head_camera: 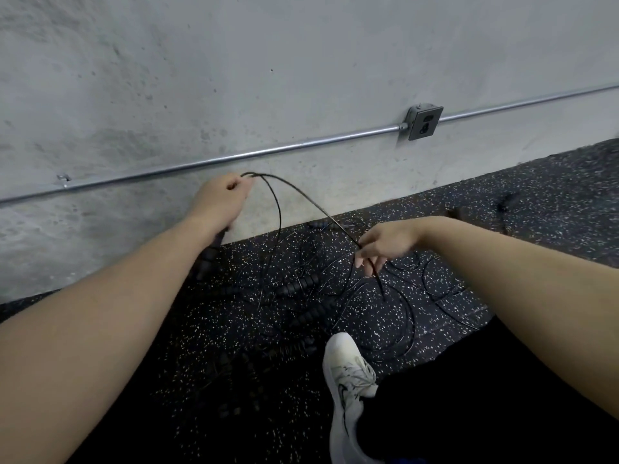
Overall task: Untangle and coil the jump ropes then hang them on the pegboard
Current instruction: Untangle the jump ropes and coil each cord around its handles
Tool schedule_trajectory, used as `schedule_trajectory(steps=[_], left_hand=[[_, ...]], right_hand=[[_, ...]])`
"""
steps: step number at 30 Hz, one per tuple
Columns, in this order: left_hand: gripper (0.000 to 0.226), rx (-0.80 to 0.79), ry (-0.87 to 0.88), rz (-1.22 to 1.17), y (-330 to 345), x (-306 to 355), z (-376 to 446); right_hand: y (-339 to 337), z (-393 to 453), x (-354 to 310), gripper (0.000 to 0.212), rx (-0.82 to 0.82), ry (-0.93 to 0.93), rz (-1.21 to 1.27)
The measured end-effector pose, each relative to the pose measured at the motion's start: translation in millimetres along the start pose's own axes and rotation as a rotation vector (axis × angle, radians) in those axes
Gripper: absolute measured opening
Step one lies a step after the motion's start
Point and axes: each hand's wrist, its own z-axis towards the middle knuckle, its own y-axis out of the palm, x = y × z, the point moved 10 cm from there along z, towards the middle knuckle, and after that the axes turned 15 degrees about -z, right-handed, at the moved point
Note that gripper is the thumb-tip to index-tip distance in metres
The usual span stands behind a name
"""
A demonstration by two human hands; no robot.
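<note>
A thin black jump rope [303, 197] arches between my two hands above the floor. My left hand [221, 199] is raised near the wall and pinches a bend of the rope at its fingertips; a black ribbed handle [209, 252] hangs below that wrist. My right hand [385, 244] is lower and to the right, its fingers curled round the same rope, which runs down past them. A tangle of more black ropes and ribbed handles [298, 286] lies on the speckled floor under both hands. No pegboard is in view.
A grey concrete wall [268, 61] stands just behind the ropes, with a metal conduit [234, 157] and an outlet box [423, 122] on it. The floor is black speckled rubber [536, 195]. My white shoe [350, 380] rests near the tangle's front edge.
</note>
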Motion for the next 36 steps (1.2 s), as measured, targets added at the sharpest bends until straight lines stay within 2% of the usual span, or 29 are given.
schedule_trajectory(steps=[2, 4, 5, 9, 11, 13, 15, 18, 20, 23, 25, 27, 31, 33, 36], left_hand=[[0.026, -0.076, -0.101, 0.093, 3, -22, 3], [0.017, -0.161, -0.1, 0.191, 14, -27, 1], [0.019, -0.198, -0.063, 0.223, 21, -22, -1], [0.05, -0.383, 0.149, 0.231, 73, 26, -27], [0.051, -0.509, 0.246, 0.23, 105, 46, -48], [0.041, -0.587, 0.291, 0.218, 126, 54, -62], [0.03, -0.595, 0.317, 0.258, 135, 54, -61], [0.032, -0.584, 0.345, 0.249, 137, 56, -57], [0.036, -0.506, 0.324, 0.146, 130, 60, -50], [0.037, -0.321, 0.211, -0.024, 106, 53, -32], [0.041, -0.205, 0.142, -0.091, 89, 41, -19], [0.045, -0.144, 0.071, -0.051, 79, 23, -9], [0.031, -0.252, -0.131, 0.13, 86, -15, -9], [0.038, -0.348, -0.031, 0.255, 98, -3, -17], [0.047, -0.467, 0.284, 0.27, 128, 50, -45]], right_hand=[[-8, -1, 10, 0.023, 0.084, 0.038, 0.065], [-18, -6, 11, 0.026, 0.162, 0.034, 0.121], [-22, -8, 8, 0.028, 0.18, 0.021, 0.149], [-26, -18, -17, 0.029, 0.174, -0.074, 0.217], [-31, -21, -32, 0.026, 0.202, -0.128, 0.268], [-34, -25, -37, 0.023, 0.219, -0.154, 0.31], [-32, -29, -34, 0.022, 0.211, -0.161, 0.329], [-31, -34, -20, 0.033, 0.223, -0.151, 0.441], [-29, -39, -7, 0.039, 0.227, -0.134, 0.543], [-16, -41, 10, 0.045, 0.16, -0.065, 0.403], [-5, -38, 20, 0.035, 0.112, -0.012, 0.312], [-3, -35, 27, 0.021, 0.131, 0.019, 0.326], [-22, -36, 27, 0.022, 0.258, -0.007, 0.399], [-28, -38, 19, 0.022, 0.278, -0.044, 0.41], [-32, -40, 0, 0.02, 0.281, -0.104, 0.372]])
